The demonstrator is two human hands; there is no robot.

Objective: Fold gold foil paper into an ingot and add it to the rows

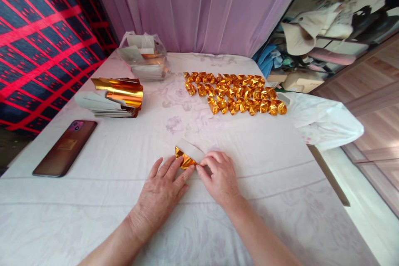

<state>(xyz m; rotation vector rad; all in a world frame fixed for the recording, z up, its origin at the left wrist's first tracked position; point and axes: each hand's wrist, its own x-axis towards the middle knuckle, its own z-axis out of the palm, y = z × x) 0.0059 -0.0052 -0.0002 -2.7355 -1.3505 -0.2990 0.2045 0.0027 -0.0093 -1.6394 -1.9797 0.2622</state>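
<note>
Both hands pressing a gold foil sheet near the table's front edge

Going left to right: our left hand (162, 189) lies flat, fingers pinning the sheet (187, 156), and our right hand (220, 174) curls over its right end, pinching it. We judge the slick foil could slide on the cloth (93, 199) and crease crooked. The sheet sits just beyond both sets of fingertips, well short of the folded pieces (235, 93).
</note>
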